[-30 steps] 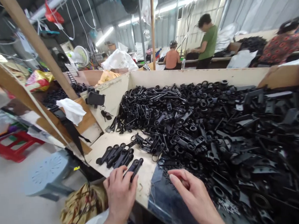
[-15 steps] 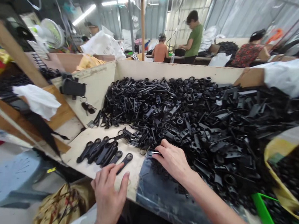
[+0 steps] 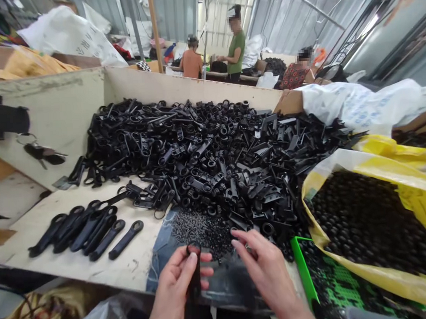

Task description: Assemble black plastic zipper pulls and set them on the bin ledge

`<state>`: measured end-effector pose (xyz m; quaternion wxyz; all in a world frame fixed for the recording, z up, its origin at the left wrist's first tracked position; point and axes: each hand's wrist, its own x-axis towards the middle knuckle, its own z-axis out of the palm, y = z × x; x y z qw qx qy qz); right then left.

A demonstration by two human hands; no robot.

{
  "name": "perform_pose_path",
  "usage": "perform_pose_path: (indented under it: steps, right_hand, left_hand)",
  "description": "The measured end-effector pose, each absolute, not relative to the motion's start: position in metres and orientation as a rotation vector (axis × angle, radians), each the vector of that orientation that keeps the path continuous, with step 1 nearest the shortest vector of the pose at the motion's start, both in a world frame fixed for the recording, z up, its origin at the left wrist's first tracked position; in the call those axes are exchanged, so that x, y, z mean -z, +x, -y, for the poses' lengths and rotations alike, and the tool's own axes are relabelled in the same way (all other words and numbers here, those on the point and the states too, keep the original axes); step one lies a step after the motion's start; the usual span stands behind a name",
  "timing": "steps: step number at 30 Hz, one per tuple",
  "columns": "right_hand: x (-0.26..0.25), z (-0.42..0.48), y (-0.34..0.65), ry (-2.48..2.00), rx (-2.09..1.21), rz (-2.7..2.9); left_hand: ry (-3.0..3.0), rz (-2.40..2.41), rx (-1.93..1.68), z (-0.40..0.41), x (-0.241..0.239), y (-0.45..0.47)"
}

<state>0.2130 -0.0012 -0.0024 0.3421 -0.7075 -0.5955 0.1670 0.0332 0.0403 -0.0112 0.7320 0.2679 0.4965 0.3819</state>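
My left hand [image 3: 179,279] is closed around a black plastic handle [image 3: 194,276] with a ring at its upper end, held upright over the front edge of the table. Just right of it hovers my right hand [image 3: 265,267], its thumb and index finger slightly apart with nothing visible between them. Below and behind its fingertips lies a spread of tiny black pieces [image 3: 203,230] on a dark blue sheet [image 3: 157,256]. To the left, several finished-looking black handles [image 3: 126,239] with ring ends lie side by side on the pale tabletop [image 3: 139,253].
A large heap of mixed black plastic parts [image 3: 198,155] fills the table's back, against a pale board wall [image 3: 194,86]. On the right stand a yellow-white sack [image 3: 313,211] of small black pieces and a green tray [image 3: 302,269]. Keys [image 3: 44,153] hang at left. Several people work beyond.
My left hand has left the row of handles and now holds a black handle. My right hand has moved from the heap's edge toward the tiny pieces. The view has swung right.
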Motion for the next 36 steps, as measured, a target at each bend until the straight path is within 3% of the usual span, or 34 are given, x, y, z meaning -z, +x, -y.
perform_pose_path:
  steps: [7,16,22,36]
  right_hand:
    - [0.017,-0.013,0.236,-2.11,-0.049,1.867]
    - [0.005,0.018,0.202,-1.49,-0.524,1.678]
    - [0.015,0.021,0.188,-1.365,-0.354,1.753]
    - [0.024,0.025,0.193,-1.28,-0.365,1.885]
  left_hand:
    - [0.554,-0.983,-0.657,-0.039,0.01,0.023]
    - [0.562,-0.946,-0.634,-0.017,0.008,0.02]
    - [0.64,-0.982,-0.649,-0.009,0.014,0.016]
    - [0.885,-0.922,-0.446,-0.014,0.007,0.003]
